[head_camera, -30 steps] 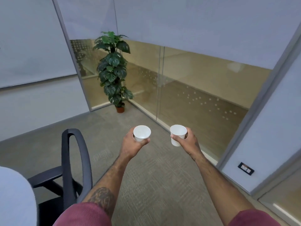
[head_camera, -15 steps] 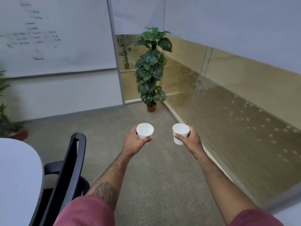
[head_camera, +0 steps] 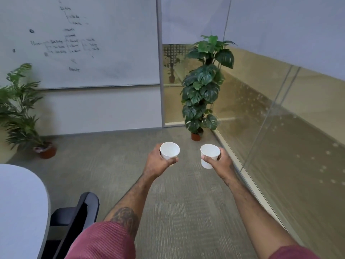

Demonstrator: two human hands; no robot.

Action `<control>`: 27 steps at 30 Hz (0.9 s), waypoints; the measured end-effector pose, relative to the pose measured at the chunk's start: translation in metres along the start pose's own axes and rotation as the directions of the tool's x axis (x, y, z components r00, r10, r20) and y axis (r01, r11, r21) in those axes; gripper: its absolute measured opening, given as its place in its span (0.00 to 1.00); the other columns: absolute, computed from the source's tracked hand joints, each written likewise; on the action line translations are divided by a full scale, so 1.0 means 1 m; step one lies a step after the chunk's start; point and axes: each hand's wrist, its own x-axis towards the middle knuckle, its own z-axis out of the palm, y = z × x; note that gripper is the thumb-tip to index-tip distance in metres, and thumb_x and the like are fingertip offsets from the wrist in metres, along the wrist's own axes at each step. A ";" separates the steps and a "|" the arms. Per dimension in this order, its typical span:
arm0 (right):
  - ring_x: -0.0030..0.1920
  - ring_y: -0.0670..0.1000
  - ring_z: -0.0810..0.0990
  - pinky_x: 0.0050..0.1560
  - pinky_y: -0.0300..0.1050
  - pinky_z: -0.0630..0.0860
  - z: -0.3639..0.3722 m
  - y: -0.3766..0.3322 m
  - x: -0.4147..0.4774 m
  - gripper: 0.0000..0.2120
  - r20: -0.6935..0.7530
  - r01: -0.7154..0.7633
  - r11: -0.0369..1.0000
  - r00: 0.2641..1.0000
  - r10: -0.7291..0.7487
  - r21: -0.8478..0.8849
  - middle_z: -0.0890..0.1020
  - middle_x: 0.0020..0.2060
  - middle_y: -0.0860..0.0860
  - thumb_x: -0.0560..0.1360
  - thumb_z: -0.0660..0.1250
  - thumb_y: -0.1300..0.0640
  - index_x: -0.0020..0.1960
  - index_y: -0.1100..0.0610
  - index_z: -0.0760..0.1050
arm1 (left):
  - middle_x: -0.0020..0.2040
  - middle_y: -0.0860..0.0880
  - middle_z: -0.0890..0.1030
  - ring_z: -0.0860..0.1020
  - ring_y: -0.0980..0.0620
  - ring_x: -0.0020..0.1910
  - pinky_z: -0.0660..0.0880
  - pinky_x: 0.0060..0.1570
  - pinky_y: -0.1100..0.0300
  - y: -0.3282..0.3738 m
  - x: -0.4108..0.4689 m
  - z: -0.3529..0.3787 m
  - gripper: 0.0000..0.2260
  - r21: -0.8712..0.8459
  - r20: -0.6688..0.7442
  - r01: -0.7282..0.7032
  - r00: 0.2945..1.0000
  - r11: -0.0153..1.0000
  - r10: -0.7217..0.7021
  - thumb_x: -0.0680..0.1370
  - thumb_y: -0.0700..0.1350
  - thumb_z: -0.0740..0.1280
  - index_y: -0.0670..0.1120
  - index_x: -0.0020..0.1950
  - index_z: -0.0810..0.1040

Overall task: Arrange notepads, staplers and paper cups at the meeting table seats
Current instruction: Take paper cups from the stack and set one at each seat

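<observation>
Two arms in dark red sleeves (head_camera: 104, 240) reach out ahead of you over grey carpet (head_camera: 186, 202). At far left a palm-like plant (head_camera: 20, 109) in a reddish pot stands on the floor by the wall. Below it is the rounded edge of a pale table (head_camera: 18, 212), with a black chair (head_camera: 80, 217) just beside it. A whiteboard (head_camera: 84, 43) with faint writing covers the wall behind. Your left hand (head_camera: 156, 163) curls round the left cup (head_camera: 169, 153), a white paper cup with its mouth tipped toward you. Near it but not touching, the right cup (head_camera: 209, 157) stands upright in your right hand (head_camera: 222, 163), thumb on its near wall, fingers wrapped behind. Beyond, a tall leafy plant (head_camera: 203, 86) stands in the corner. A glass wall (head_camera: 289, 137) runs along the right.
</observation>
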 end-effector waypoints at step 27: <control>0.53 0.46 0.79 0.49 0.43 0.75 0.303 -0.087 0.366 0.32 0.603 0.190 0.977 0.771 -0.207 0.092 0.81 0.52 0.43 0.62 0.81 0.42 0.62 0.48 0.74 | 0.49 0.62 0.80 0.77 0.68 0.46 0.69 0.40 0.79 -0.081 0.269 -0.113 0.27 -0.047 -0.602 0.291 0.755 0.955 -0.260 0.63 0.48 0.82 0.57 0.57 0.74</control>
